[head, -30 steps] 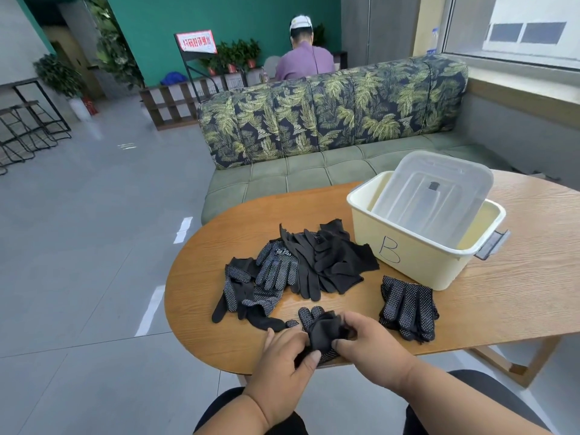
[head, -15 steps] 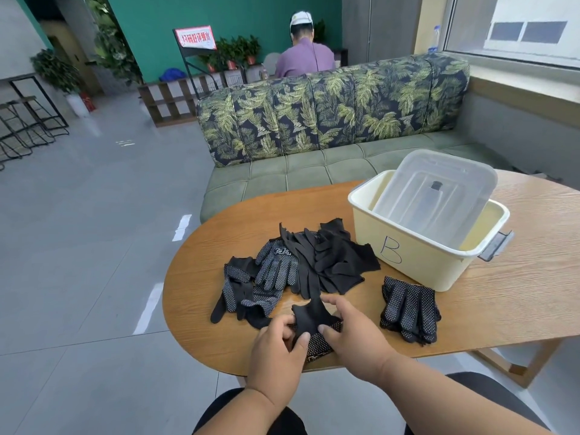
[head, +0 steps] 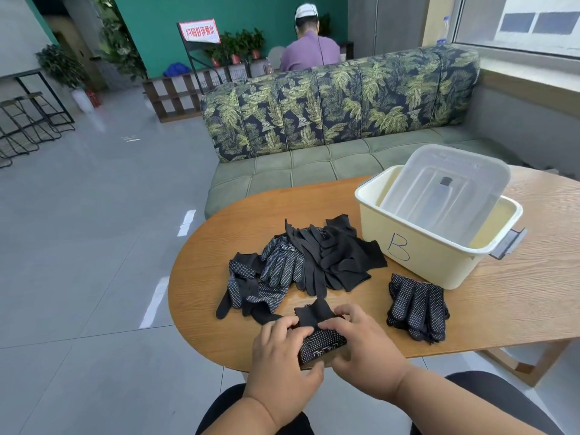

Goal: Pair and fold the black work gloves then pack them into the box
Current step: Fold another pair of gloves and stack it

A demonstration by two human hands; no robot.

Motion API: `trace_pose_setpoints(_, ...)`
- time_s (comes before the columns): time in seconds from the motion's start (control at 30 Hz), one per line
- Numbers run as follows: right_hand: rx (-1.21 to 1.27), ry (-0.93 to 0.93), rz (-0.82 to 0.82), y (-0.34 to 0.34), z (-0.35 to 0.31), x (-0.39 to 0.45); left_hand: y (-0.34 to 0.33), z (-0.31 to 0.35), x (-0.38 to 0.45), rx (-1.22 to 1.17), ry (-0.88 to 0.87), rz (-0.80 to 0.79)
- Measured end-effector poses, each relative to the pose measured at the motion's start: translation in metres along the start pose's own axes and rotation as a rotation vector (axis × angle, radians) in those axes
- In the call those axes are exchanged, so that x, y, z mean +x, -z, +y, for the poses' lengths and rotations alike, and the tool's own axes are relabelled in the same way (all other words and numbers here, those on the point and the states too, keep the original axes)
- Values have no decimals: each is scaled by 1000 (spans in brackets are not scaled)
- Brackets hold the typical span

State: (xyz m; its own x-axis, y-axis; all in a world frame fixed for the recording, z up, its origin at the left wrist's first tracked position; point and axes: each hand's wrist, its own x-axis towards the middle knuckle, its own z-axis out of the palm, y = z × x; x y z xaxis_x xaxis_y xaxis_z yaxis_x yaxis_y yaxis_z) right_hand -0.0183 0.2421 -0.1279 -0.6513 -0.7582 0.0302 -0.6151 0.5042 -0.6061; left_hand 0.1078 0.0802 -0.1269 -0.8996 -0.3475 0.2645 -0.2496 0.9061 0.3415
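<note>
Since a second earlier, both hands, left hand [head: 282,343] and right hand [head: 361,340], had lowered the paired gloves [head: 320,340] onto the bench's [head: 502,309] near edge, fingers curled gripping them to press the fold tight, the box [head: 423,255] waiting beyond.

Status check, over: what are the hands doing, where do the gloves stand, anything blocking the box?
Left hand and right hand both grip folded glove bundle at table edge. Loose glove pile unpacked. Clear lid sits tilted inside box.
</note>
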Motion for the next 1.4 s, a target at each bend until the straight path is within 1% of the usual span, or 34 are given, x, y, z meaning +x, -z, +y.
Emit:
trace_pose_setpoints(0.13,-49,-29,15,-1,-5,6,7,-2,3,11,28,-52)
trace_pose_setpoints(0.2,-53,-22,46,0,-6,7,10,-2,7,2,20,-44)
trace_pose_setpoints(0.27,-73,-7,91,3,-9,6,15,-2,11,-88,46,-2)
trace_pose_setpoints(0.33,-65,3,127,10,-14,4,20,0,16,-224,93,-12)
trace_pose_setpoints(0.43,62,38,169,25,-25,3,28,3,20,-400,160,-43)
trace_pose_setpoints(0.5,186,45,121,39,-33,-1,36,11,22,-606,258,-88)
trace_pose_setpoints(0.53,239,27,63,45,-37,-2,41,15,21,-708,301,-113)
trace_pose_setpoints(0.6,328,-29,-18,58,-41,-4,47,20,22,-843,301,-154)
trace_pose_setpoints(0.67,443,-89,-35,71,-40,-6,48,20,23,-931,278,-190)
trace_pose_setpoints(0.73,583,-164,-31,87,-35,-6,46,18,24,-992,337,-201)
trace_pose_setpoints(0.8,715,-255,5,103,-26,-6,40,13,24,-999,445,-208)
trace_pose_setpoints(0.87,788,-379,69,118,-11,-6,34,5,23,-978,544,-208)
trace_pose_setpoints(0.97,822,-524,144,137,16,-5,27,-10,21,-951,577,-170)
trace_pose_setpoints(1.07,732,-613,206,149,38,-6,23,-16,22,-954,576,-161)
trace_pose_setpoints(1.23,589,-711,182,153,50,-10,16,-15,16,-843,483,-173)
trace_pose_setpoints(1.4,372,-721,212,141,55,-12,15,-13,14,-745,440,-133)
